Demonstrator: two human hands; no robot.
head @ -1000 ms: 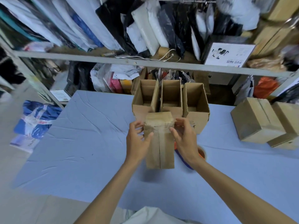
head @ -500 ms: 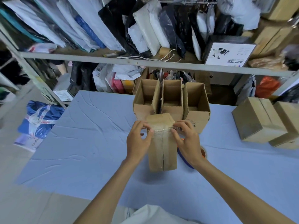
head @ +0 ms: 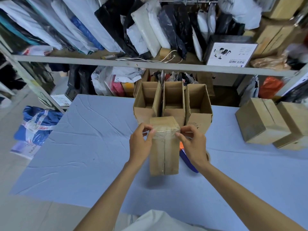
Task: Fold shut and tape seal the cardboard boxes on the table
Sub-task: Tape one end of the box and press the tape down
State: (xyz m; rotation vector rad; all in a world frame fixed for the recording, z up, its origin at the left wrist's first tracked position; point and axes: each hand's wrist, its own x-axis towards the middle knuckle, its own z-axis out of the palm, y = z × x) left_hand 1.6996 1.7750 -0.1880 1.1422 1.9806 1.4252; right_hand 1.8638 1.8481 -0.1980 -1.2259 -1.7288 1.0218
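A small closed cardboard box (head: 164, 154) stands in front of me on the blue table (head: 86, 147), with clear tape running over its seam and far top edge. My left hand (head: 141, 144) presses the box's left side, thumb and fingers at the taped upper corner. My right hand (head: 193, 144) holds the right side, its fingers on the tape at the top right corner. Three open boxes (head: 173, 100) stand in a row just behind. A blue and orange tape dispenser (head: 187, 158) lies partly hidden behind my right hand.
Two sealed boxes (head: 261, 122) sit at the table's right. A metal shelf (head: 133, 63) packed with bagged goods runs behind the table. A blue bundle (head: 36, 124) lies on the floor at the left.
My fingers slid from the box's front face outward to its upper corners, pressing the tape down. The box stayed roughly where it was.
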